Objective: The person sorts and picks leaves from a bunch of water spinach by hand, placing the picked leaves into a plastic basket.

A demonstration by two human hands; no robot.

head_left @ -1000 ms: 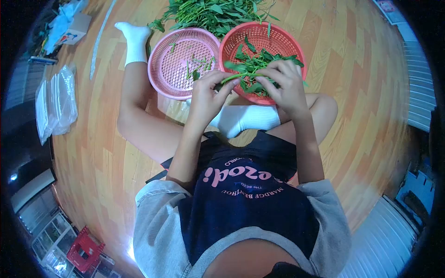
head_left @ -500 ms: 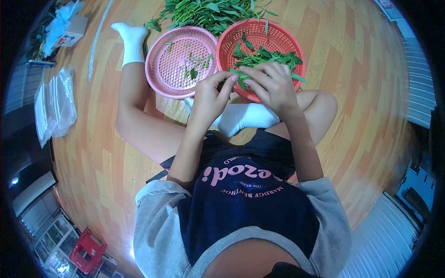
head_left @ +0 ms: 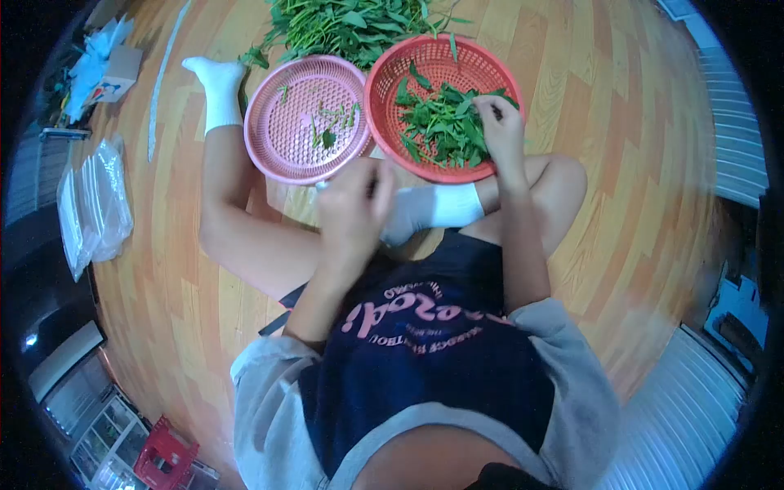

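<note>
My right hand (head_left: 501, 131) is over the right side of the red basket (head_left: 385, 139), its fingers curled together against the leafy greens (head_left: 445, 135); whatever lies between the fingertips is hidden. Lower and to the left, my left hand (head_left: 355, 192) is smeared by motion near the front rim of the pink basket (head_left: 260, 147), and its fingers cannot be read. A few short cut stems (head_left: 317, 131) and a small leaf lie in the pink basket. Behind both baskets is a large pile of long-stemmed greens (head_left: 343, 28).
My outstretched left leg with a white sock (head_left: 219, 90) borders the pink basket. My folded right leg (head_left: 551, 188) is at the right. Clear plastic bags (head_left: 96, 204) and a small box (head_left: 121, 72) are at the left; a red stool (head_left: 166, 457) stands lower left.
My hands have parted from in front of the red basket. The left went down and left, while the right moved slightly up over the greens, which are now more exposed.
</note>
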